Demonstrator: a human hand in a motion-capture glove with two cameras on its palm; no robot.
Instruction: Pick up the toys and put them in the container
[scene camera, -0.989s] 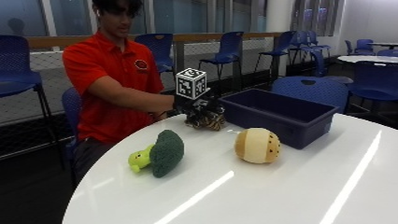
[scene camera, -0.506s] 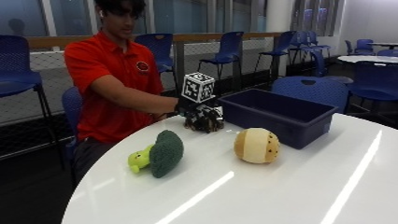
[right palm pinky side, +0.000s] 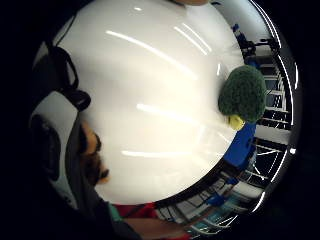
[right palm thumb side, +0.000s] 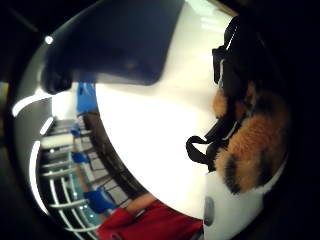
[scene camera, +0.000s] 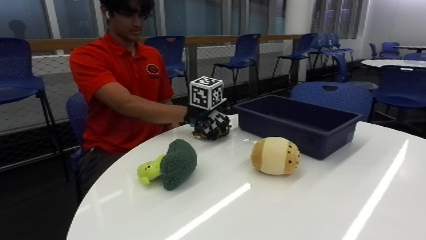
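Gripping a small plush toy (scene camera: 214, 128) with orange, black and white fur, the gloved right hand (scene camera: 202, 119) sits low over the white round table (scene camera: 313, 200), near the edge closest to the person. The fingers curl round the toy, which fills the space under the palm; in the thumb-side palm view its orange and dark fur (right palm thumb side: 255, 140) presses right up against the hand's straps. Whether the toy touches the tabletop or hangs just above it cannot be told.

Just beside the hand, toward the middle of the table, stands the dark blue container (scene camera: 299, 125), a rectangular bin with its open top facing up. The held toy is outside it, next to its near short end.

Two more toys lie on the table, both apart from the hand. A green broccoli plush (scene camera: 172, 163) with a yellow-green stem rests on its side near the table's edge; the little-finger-side palm view shows it too (right palm pinky side: 243, 95). A round tan plush (scene camera: 275, 156) with small dark dots sits in front of the container's long wall, close to it.

The person wears a red shirt (scene camera: 120, 85) and sits behind the table. Blue chairs (scene camera: 243, 50) stand behind.
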